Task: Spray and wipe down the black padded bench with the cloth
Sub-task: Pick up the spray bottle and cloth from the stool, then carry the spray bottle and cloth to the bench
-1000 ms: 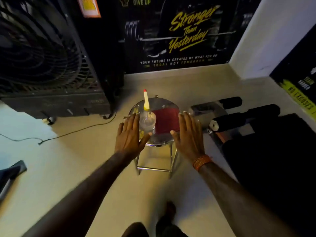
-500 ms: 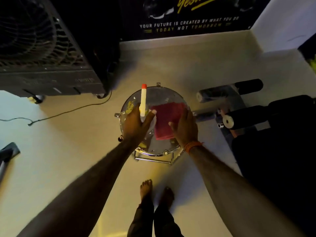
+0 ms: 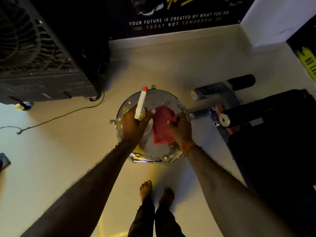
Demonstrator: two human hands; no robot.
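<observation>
On the round steel stool (image 3: 162,98), left hand (image 3: 132,124) is gripping the clear, red-tipped plastic spray bottle (image 3: 140,106); right hand (image 3: 182,129) is pinching the red cloth (image 3: 161,129). Black padded bench (image 3: 273,151) is standing apart, rightward. Likely hazard: snagging cloth rocking the stool.

Glossy polished metal on the stool (image 3: 167,98), dulled on top by yellowish smears. Soft matt fabric in the red cloth (image 3: 161,132); smooth plastic in the spray bottle (image 3: 140,106), white at the neck and clear at the body. Matt black padding on the bench (image 3: 273,159).
</observation>
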